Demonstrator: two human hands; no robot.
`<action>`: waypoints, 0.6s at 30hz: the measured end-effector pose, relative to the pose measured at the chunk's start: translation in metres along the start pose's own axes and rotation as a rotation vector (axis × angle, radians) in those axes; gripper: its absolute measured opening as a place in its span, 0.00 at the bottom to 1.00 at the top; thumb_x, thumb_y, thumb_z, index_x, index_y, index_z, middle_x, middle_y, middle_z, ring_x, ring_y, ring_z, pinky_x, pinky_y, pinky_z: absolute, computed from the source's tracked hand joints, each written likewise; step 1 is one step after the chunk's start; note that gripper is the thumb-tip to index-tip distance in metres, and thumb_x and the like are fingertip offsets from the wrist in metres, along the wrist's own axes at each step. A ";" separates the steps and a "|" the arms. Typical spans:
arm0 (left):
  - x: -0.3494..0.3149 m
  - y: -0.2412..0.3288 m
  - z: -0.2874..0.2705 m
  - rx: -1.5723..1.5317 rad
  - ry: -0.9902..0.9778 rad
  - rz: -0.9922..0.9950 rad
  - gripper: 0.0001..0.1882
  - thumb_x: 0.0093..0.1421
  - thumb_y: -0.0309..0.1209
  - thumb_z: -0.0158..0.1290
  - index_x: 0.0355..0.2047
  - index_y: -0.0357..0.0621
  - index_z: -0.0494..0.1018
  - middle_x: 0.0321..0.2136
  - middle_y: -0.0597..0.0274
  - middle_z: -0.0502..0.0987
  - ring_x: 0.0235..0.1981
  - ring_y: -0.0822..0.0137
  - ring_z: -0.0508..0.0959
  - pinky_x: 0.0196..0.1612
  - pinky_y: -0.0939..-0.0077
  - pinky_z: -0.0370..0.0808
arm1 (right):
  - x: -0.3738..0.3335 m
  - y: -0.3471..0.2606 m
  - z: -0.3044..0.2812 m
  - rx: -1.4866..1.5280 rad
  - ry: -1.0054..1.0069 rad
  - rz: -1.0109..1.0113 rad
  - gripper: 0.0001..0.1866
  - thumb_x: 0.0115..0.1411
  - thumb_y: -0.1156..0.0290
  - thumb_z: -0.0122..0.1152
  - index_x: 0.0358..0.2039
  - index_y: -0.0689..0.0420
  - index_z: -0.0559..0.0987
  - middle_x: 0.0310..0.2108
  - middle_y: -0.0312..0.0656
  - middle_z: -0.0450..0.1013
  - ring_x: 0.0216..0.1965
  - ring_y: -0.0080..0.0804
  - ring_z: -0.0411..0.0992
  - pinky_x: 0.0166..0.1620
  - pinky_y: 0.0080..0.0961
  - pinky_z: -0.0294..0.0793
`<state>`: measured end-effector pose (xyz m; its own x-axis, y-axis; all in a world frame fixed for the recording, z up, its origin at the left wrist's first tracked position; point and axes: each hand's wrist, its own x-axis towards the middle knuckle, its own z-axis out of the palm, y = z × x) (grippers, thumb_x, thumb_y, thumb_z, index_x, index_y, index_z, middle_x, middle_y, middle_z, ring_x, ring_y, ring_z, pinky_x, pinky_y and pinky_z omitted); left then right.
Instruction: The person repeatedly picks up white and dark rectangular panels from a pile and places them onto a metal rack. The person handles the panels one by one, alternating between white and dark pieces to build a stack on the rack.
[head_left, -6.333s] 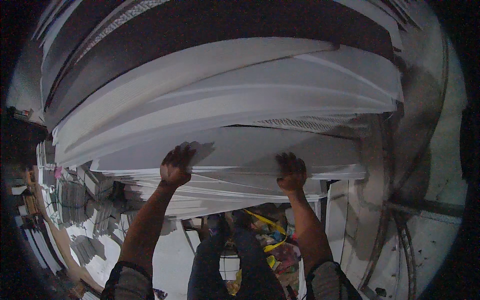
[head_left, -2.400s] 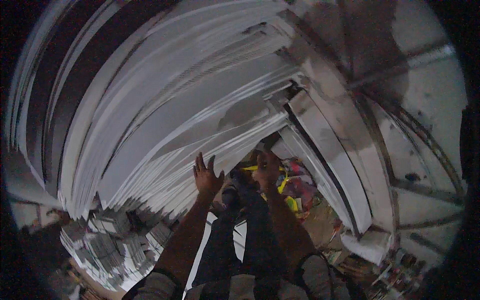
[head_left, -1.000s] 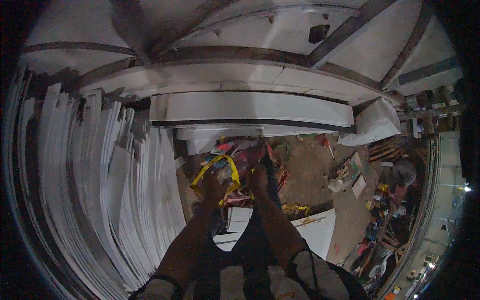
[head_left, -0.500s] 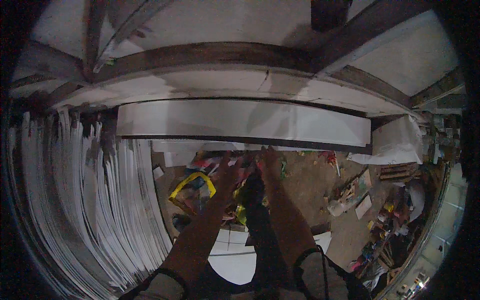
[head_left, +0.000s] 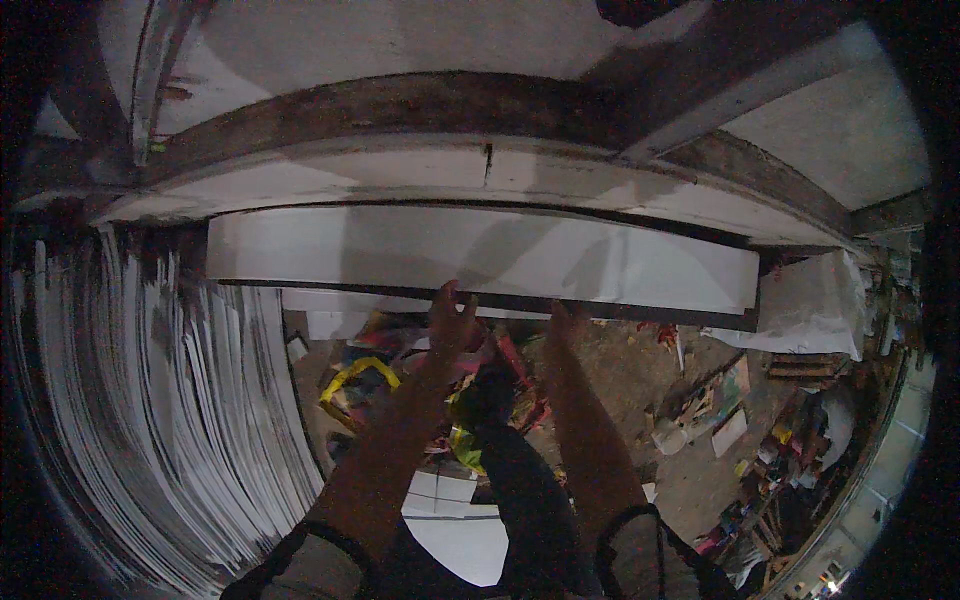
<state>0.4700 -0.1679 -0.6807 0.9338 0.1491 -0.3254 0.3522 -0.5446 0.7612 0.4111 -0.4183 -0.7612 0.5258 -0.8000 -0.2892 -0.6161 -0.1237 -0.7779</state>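
The long white board [head_left: 420, 248] stretches crosswise just ahead of me at 12 o'clock, a dark strip running along its near edge and soft shadows falling on its face. Both my arms reach up from 6 o'clock toward that edge. My left hand [head_left: 452, 322] is at the dark strip, a little left of the middle, its fingers slightly bent and spread; I cannot tell whether they grip the board or only touch it. My right hand [head_left: 563, 325] is at the same edge, toward 1 o'clock from the left one, and its fingers are too dim for me to say whether they are closed on anything. From 8 to 9 o'clock stands a dense row of thin pale sheets [head_left: 190, 430]. Nearer, at 8 o'clock, a yellow strap [head_left: 334, 383] makes a loop among colourful scraps on the brown floor [head_left: 612, 400]. Below, at 6 o'clock, a white panel [head_left: 460, 545] shows beside my dark trouser leg [head_left: 525, 490]. At 3 o'clock a crumpled white sheet [head_left: 815, 305] sits by the board's right end, and toward 4 o'clock a jumble of wood and rubbish [head_left: 785, 450] spreads out.
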 end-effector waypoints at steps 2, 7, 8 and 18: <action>0.009 -0.012 -0.013 0.328 0.029 0.152 0.33 0.59 0.42 0.65 0.59 0.41 0.68 0.59 0.43 0.71 0.57 0.44 0.74 0.59 0.47 0.72 | -0.026 -0.049 -0.002 -0.145 0.104 0.024 0.38 0.51 0.71 0.74 0.63 0.57 0.72 0.58 0.49 0.74 0.53 0.44 0.75 0.55 0.46 0.77; 0.020 0.020 -0.059 0.857 -0.049 0.374 0.39 0.57 0.42 0.63 0.67 0.43 0.63 0.67 0.42 0.63 0.68 0.40 0.63 0.67 0.38 0.63 | -0.033 -0.111 -0.035 -0.955 -0.167 -0.961 0.38 0.55 0.71 0.65 0.68 0.48 0.68 0.70 0.53 0.61 0.66 0.54 0.66 0.65 0.63 0.63; 0.023 0.016 -0.064 0.954 -0.048 0.513 0.41 0.58 0.42 0.63 0.68 0.43 0.62 0.68 0.41 0.62 0.69 0.40 0.62 0.68 0.37 0.61 | -0.028 -0.115 -0.035 -0.990 -0.239 -1.092 0.37 0.57 0.70 0.64 0.69 0.47 0.68 0.70 0.54 0.60 0.67 0.54 0.64 0.65 0.64 0.62; 0.047 0.019 -0.050 0.999 -0.123 0.740 0.35 0.64 0.37 0.52 0.71 0.47 0.60 0.70 0.38 0.59 0.72 0.39 0.59 0.70 0.34 0.57 | 0.017 -0.121 -0.022 -1.025 -0.321 -1.668 0.34 0.63 0.64 0.58 0.70 0.40 0.64 0.67 0.54 0.63 0.68 0.57 0.63 0.61 0.67 0.69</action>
<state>0.5241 -0.1302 -0.6539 0.8558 -0.5091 -0.0921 -0.5074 -0.8606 0.0426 0.4815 -0.4295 -0.6597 0.8316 0.5474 0.0938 0.5257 -0.8304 0.1849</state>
